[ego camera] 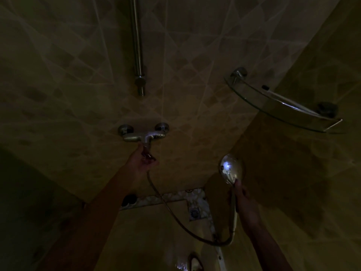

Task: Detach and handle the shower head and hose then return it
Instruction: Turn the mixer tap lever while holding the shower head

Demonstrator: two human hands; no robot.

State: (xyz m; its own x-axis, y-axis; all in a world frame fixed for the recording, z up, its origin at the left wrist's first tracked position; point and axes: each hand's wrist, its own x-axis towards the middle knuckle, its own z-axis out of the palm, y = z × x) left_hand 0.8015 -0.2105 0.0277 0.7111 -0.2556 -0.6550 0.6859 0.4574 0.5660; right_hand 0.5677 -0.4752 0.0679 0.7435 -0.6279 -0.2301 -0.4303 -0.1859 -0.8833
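Dim tiled corner: curved glass shelf point(281, 103) at right, steel rail point(137, 47) above mixer point(143, 133). Left hand point(143, 160) curled round hose point(175, 218) end under mixer; right hand point(244, 200) gripping shiny round shower head point(230, 169) by the handle.

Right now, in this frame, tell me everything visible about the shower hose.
The shower hose is a thin, flexible line that looks metallic, though the dim light hides its surface detail. Its upper end sits at the left hand, whose fingers curl round it just under the wall mixer tap. From there it hangs down in a slack U-shaped loop, then rises to the handle of the chrome shower head, which the right hand grips. Whether it is screwed to the tap cannot be told.
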